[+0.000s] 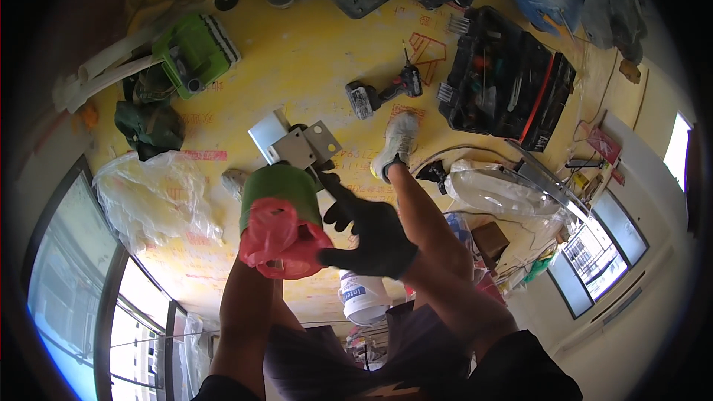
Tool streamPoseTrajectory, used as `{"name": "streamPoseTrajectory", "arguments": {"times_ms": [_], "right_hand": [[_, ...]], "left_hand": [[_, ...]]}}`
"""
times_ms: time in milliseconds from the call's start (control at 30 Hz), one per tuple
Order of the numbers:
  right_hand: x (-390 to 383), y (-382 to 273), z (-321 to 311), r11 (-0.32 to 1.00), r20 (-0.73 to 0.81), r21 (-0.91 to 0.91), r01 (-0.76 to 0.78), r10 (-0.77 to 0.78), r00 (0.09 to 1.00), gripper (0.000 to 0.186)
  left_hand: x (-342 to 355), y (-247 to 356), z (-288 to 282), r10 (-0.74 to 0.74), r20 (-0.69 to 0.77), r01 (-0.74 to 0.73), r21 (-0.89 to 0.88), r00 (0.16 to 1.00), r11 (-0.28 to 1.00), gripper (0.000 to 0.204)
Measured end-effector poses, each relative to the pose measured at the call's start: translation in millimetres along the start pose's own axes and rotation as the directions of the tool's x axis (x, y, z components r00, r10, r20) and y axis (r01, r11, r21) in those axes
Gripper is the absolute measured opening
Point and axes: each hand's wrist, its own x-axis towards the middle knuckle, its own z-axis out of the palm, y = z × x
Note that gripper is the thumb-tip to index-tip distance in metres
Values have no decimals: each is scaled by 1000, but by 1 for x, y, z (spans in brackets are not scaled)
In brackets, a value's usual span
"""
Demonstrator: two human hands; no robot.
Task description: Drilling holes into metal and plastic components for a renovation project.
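Note:
A green cylinder (pixel 280 181) is held up before me, and crumpled red plastic (pixel 278 238) covers its near end. Just past its far end are bare metal plates with holes, like a bracket (pixel 297 147). My left forearm (pixel 246 304) runs up behind the red plastic, which hides the left hand and its fingers. My right hand (pixel 375 234), in a dark glove, is spread beside the cylinder. Its thumb reaches the red plastic's edge and its forefinger stretches toward the bracket. No thing shows between those fingers.
A cordless drill (pixel 384 92) lies on the yellow floor by my shoe (pixel 399 141). Right of it is an open black toolbox (pixel 507 78). A green bin (pixel 194 56) and clear plastic sheeting (pixel 160 197) lie left. A white bucket (pixel 364 298) stands close by my legs.

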Motion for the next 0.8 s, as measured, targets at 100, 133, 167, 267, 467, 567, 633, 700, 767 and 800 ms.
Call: {"name": "streamPoseTrajectory", "arguments": {"times_ms": [100,133,167,267,467,567,633,700,767,800], "right_hand": [[17,113,-13,745,-399,657,119,209,893,59],[49,141,-22,549,-453,815,184,407,794,52],[85,171,-22,443,-388,895,55,712,585,37],[127,428,-102,692,-528,646,-324,711,465,45],[258,543,-171,833,-708,385,-397,543,451,70],[262,510,-19,782,-603,556,-280,612,511,61],[240,477,-19,725,-562,650,-229,661,497,53],[197,458,-55,596,-463,792,-133,728,506,43],[148,394,-56,656,-456,741,-145,649,609,37],[110,394,-88,763,-519,609,-217,590,618,37]], "left_hand": [[28,85,89,-177,-415,-77,-526,892,847,45],[23,90,79,-159,-400,-75,-510,903,857,44],[13,93,68,-152,-409,-73,-485,900,871,44],[32,59,79,-149,-341,-69,-550,928,832,43],[0,67,98,-151,-407,-81,-499,901,863,40],[-35,64,87,-251,-544,54,-352,801,934,39],[-37,63,105,-270,-547,94,-327,793,940,38],[-31,52,127,-295,-514,121,-345,806,931,37],[-32,68,155,-311,-507,164,-314,804,935,37],[-19,58,175,-332,-460,192,-324,824,926,36]]}}
